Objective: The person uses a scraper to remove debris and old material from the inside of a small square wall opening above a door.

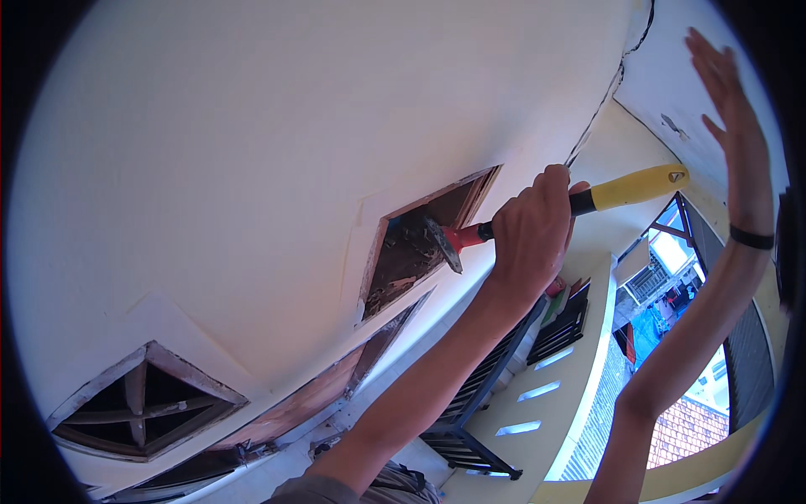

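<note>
My left hand [535, 225] is wrapped round the black grip of a hammer [635, 186], whose yellow handle end sticks out to the right. The hammer's red neck and grey metal head [442, 244] point left, in front of a slanted opening [407, 252] in the cream wall. From this angle I cannot tell whether the head touches the opening's edge. My right hand [730, 97] is raised at the upper right, fingers spread and slightly blurred, holding nothing. It is near the pale surface there; contact is unclear. A black band [751, 238] circles my right wrist.
A vent opening with crossed bars [138, 407] sits low on the wall at left. Black cable [606, 94] runs along the corner above. Below are a dark railing [470, 449] and a pale parapet with slots [537, 391]. Tiled roofs [690, 433] show outside at right.
</note>
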Demonstrator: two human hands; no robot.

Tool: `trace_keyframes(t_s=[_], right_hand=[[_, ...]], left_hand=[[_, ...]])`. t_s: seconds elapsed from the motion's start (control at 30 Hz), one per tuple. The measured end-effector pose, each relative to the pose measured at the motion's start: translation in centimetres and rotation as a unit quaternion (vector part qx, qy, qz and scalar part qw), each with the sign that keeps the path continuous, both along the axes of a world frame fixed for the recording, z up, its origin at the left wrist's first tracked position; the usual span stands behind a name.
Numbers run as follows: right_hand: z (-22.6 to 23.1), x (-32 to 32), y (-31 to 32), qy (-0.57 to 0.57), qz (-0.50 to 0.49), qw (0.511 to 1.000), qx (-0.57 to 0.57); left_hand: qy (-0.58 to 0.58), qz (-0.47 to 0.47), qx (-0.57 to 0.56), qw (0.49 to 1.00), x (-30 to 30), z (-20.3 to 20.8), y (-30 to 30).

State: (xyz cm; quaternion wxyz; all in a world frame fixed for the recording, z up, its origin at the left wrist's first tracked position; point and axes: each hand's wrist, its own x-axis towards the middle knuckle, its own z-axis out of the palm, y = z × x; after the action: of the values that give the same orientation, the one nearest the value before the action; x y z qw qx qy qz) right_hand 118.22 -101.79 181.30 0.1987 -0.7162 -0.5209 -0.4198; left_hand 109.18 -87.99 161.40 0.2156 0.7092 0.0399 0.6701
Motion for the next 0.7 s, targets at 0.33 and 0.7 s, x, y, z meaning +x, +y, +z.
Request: trace_keyframes(t_s=[0.33,0.7], right_hand=[[-1.7,-2.4,1.4,0.262,0.091,0.961,0.001],[-0.3,-2.0,4.9,0.229,-0.003,0.971,-0.065]], left_hand=[[-0.023,0.008,-0.020,0.999,0.3,-0.4,0.3],[0.039,-0.002,-0.017,0.999,1.7,0.4,1.6]])
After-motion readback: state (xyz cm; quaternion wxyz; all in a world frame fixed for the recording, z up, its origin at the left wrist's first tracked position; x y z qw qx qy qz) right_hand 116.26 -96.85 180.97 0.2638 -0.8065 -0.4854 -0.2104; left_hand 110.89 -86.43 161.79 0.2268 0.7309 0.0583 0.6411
